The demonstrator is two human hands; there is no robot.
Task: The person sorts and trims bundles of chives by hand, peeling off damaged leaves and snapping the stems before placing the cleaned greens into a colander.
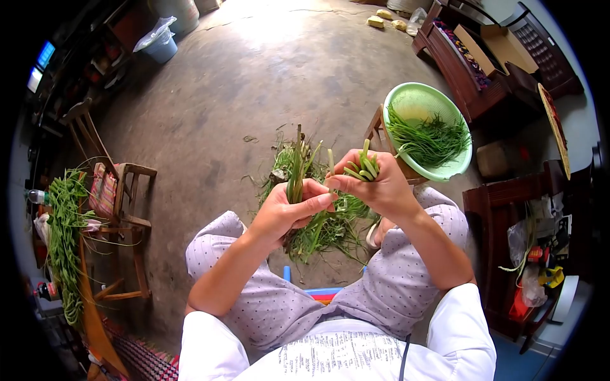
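Observation:
My left hand (293, 208) is closed round a small bunch of long, grass-like green stalks (297, 171), some with brownish tips pointing up. Close beside it, my right hand (380, 184) grips a bundle of thicker pale-green stems (365, 166), their ends showing above the fingers. A short pale stalk (330, 161) stands at the right thumb and forefinger; how firmly it is pinched I cannot tell. Below both hands, a loose heap of green trimmings (327, 238) lies on the floor between my feet.
A green basket (462, 162) holding long green leaves rests on a wooden stool at the right. More greens (65, 235) hang over a surface at the left, near a wooden chair (130, 174). A blue bucket (162, 49) stands at the back left. Dark wooden furniture (438, 47) lines the right.

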